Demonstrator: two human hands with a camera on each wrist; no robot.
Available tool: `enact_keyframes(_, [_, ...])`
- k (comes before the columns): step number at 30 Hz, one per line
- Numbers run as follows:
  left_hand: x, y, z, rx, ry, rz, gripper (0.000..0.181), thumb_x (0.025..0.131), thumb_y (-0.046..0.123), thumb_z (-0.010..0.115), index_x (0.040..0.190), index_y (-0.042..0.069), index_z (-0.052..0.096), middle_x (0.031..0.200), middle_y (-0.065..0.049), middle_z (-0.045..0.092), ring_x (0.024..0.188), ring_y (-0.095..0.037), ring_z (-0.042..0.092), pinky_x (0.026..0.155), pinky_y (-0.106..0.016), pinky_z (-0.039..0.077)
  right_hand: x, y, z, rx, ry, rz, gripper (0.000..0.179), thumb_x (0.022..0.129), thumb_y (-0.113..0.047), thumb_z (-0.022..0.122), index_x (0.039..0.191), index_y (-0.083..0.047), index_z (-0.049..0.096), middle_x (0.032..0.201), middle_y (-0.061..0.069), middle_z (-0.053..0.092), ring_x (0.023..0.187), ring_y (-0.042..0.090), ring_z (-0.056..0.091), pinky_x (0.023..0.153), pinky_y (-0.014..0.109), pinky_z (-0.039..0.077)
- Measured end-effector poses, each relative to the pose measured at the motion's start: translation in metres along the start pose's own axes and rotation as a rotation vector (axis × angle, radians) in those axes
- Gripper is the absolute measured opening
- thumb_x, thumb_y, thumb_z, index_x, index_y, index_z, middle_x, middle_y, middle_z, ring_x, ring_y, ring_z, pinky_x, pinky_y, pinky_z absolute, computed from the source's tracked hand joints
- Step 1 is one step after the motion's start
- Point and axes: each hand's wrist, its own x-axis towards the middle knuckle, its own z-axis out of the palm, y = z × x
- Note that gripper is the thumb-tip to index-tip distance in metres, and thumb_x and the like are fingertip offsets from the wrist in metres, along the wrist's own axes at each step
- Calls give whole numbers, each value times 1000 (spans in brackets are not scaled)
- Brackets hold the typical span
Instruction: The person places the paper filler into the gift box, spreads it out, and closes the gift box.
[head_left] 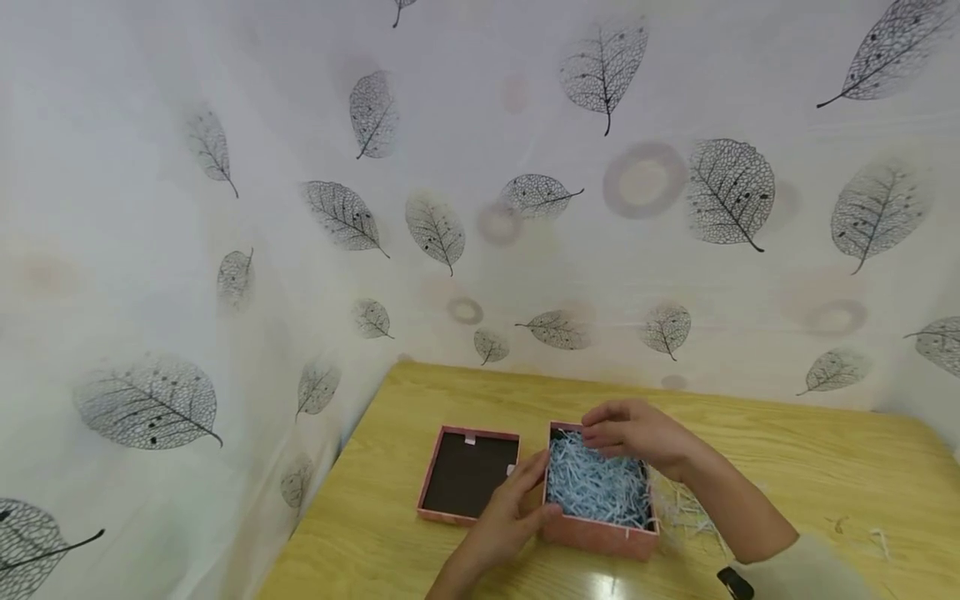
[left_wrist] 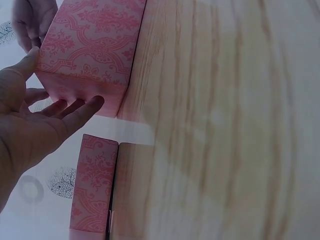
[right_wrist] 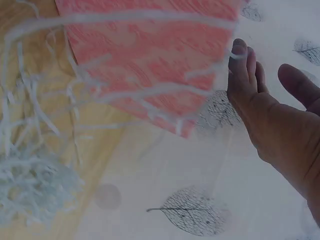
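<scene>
A pink patterned box (head_left: 600,537) stands uncovered on the table, filled with light-blue shredded paper (head_left: 592,483). My left hand (head_left: 502,521) rests against its left side; in the left wrist view the thumb and slightly bent, spread fingers touch the box's walls without wrapping around it. Over the far part of the box hovers my right hand (head_left: 641,433), its fingers loosely extended. Nothing shows between those fingers in the right wrist view, where the hand (right_wrist: 275,115) appears beside the box wall (right_wrist: 155,50). The paper under the right hand is partly hidden.
Left of the box lies a shallow pink lid (head_left: 465,475), its dark inside facing up. Loose paper shreds (head_left: 693,504) are scattered on the wooden table (head_left: 787,450) to the right of the box. A leaf-patterned wall covering (head_left: 465,125) rises behind and at the left.
</scene>
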Motion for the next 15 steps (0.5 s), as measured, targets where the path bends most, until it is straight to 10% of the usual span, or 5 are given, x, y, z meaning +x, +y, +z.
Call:
enact_keyframes(7, [-1,-3,-1,15,-24,13,74,107,35,63,169,17,28,171,-6,33,155,-39,30,122,-57,34,28,40,18,105,-6,124,45,108,-10,54,139,22,50,138,33,59,133,49,54,114,59,43])
enact_keyframes(15, [1,-3,-1,14,-23,-5,74,107,35,64,169,16,29,171,-6,33,156,-39,29,122,-62,32,45,55,37,43,110,215,28,97,-5,63,115,17,63,119,19,57,105,31,52,90,42,48])
